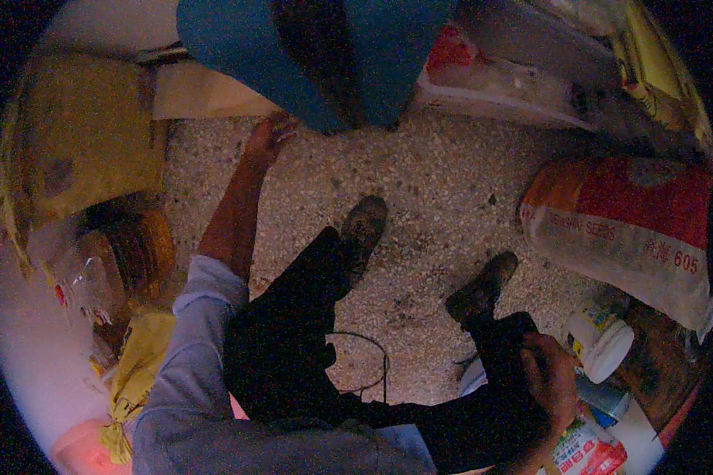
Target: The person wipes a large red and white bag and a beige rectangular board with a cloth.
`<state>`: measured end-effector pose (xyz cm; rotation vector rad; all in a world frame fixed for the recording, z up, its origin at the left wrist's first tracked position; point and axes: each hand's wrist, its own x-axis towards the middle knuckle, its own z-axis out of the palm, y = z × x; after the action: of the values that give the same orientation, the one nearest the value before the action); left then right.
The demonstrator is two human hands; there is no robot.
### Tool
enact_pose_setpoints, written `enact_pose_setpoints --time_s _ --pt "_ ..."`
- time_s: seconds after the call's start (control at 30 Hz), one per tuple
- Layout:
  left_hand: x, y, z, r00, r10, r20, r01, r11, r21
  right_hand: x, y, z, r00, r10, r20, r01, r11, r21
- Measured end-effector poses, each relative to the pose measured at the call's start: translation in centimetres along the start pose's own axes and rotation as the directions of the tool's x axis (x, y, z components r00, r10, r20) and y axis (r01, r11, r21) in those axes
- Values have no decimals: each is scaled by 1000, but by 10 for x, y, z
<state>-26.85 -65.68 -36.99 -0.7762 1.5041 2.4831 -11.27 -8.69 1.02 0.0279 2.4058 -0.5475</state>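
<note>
My left hand [267, 139] reaches forward, low over the speckled stone floor [416, 208]. Its fingertips are at the lower edge of a large blue thing [380, 65] with a dark band down its middle; what this is stays unclear. Something pale shows at the fingers, too blurred to tell whether it is held. A flat tan sheet [208, 95], like cardboard, lies just behind that hand. My right hand [549, 380] rests at my bent knee in dark trousers [481, 415], fingers curled. Beside it stands a white lidded plastic tub [600, 344].
At right lies a red and white printed sack [618, 225]. A blue box [603, 398] and a red and white packet [591, 451] are near my right hand. To the left are a cardboard box [89, 130], a yellow bag [142, 356] and clear plastic wrapping [89, 279]. My shoes [362, 222] stand apart.
</note>
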Motion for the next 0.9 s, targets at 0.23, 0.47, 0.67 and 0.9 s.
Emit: enact_pose_setpoints --time_s 0.23,0.47,0.67,0.9 --pt "-15 2 16 993 81 80 -76 995 -69 -3 4 8 995 82 49 -81 996 -35" --pt "29 -10 -6 990 -34 -133 6 979 -202 -3 15 19 995 80 51 -77 995 -57" --pt "1 -18 -10 971 236 -29 -222 945 238 -2 13 17 995 80 65 -81 997 9" --pt "-142 -49 -19 992 -5 -128 -23 976 -217 -5 6 9 999 -30 -28 30 999 -31"
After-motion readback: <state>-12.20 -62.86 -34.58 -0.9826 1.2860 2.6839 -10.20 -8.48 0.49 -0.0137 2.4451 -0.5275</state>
